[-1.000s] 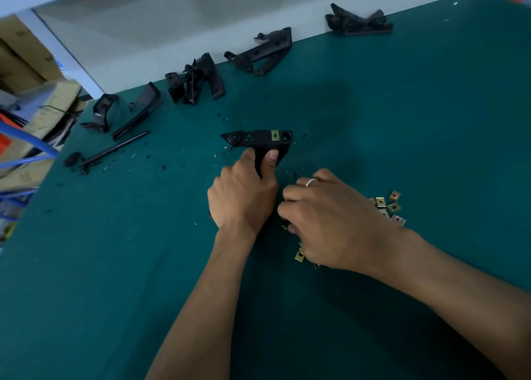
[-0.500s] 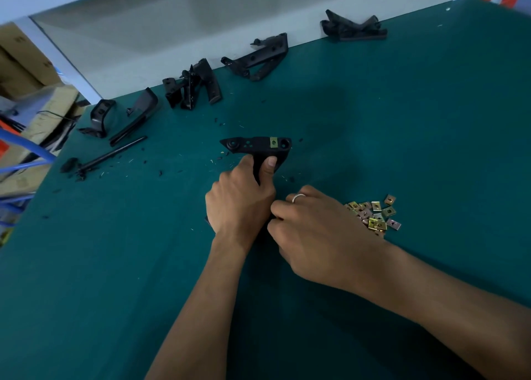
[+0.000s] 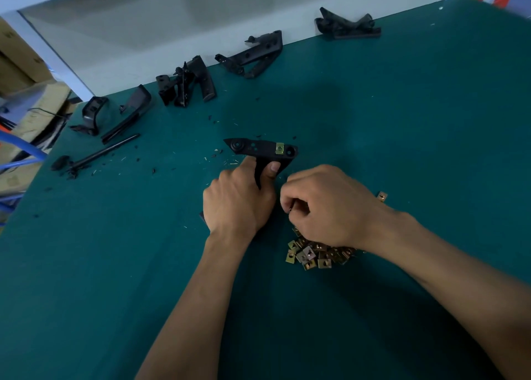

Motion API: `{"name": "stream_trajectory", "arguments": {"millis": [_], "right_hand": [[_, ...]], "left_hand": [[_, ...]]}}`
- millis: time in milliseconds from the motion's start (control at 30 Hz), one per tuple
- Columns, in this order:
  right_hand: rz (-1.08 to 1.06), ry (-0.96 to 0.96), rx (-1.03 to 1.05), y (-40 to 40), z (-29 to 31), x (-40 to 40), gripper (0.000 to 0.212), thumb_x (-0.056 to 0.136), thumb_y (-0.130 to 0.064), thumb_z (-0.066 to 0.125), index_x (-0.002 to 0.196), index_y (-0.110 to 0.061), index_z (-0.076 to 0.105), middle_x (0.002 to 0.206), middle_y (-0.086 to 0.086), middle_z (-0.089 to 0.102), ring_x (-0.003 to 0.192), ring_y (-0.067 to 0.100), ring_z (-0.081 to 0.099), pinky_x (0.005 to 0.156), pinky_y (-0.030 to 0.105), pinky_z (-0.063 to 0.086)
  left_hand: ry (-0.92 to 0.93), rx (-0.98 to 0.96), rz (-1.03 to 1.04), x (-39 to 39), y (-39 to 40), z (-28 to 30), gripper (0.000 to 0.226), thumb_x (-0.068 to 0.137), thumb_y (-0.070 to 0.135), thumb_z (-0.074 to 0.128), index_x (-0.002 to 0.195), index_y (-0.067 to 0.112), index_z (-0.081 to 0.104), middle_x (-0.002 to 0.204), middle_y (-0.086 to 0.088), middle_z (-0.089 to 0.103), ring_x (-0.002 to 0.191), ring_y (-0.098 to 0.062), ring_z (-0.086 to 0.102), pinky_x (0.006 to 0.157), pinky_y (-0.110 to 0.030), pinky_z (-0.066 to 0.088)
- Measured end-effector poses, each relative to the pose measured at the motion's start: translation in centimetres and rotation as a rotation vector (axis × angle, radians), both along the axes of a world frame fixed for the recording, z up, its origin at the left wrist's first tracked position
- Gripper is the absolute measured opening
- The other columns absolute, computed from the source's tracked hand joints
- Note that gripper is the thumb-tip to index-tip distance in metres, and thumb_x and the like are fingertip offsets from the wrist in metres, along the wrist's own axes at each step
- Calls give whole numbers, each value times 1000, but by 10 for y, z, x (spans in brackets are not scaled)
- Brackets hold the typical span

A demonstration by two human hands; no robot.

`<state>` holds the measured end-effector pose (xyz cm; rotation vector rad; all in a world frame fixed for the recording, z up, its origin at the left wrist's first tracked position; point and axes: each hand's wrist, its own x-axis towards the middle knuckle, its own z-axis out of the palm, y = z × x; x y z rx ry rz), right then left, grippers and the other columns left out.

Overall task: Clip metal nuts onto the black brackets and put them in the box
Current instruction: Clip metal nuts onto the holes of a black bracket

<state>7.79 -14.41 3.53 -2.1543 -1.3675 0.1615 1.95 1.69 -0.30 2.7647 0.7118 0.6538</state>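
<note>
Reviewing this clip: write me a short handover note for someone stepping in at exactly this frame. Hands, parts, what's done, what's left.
Left hand: grips the stem of a black bracket, holding it on the green table.
Right hand: fingers curled, seemingly pinching something small beside the bracket; what it is cannot be made out.
Done: one metal nut already sits clipped on the bracket's top bar.
Parts: pile of loose nuts under the right wrist; spare brackets lined along the far edge.
Left: finish this bracket, box it, then do the spares. The box is not in view.
</note>
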Motion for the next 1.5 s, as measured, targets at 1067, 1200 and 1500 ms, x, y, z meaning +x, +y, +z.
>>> {"name": "stream_trajectory", "arguments": {"millis": [1067,1200,1500], "right_hand": [[-105,411,456,-7,12,16,15,101,-2,59,94,-14,66,83,-5,65,75,1,66,68,14,53],[-124,291,433,-6,13,15,16,100,-4,61,94,-18,66,85,-9,66,76,4,67,66,13,53],[-226,225,479,-5,13,13,13,99,-2,59,93,-12,65,77,2,66,69,15,68,59,21,53]], "left_hand": [[-202,210,-354,-6,-15,7,46,95,51,45,76,16,67,60,-5,60,49,-34,56,49,-26,29],[-191,250,-340,-5,-16,7,46,95,51,45,73,15,64,58,-4,59,48,-33,55,51,-26,25],[-157,250,-346,-4,-18,6,47,96,53,47,75,16,66,61,-3,61,51,-32,57,48,-27,31]]}}
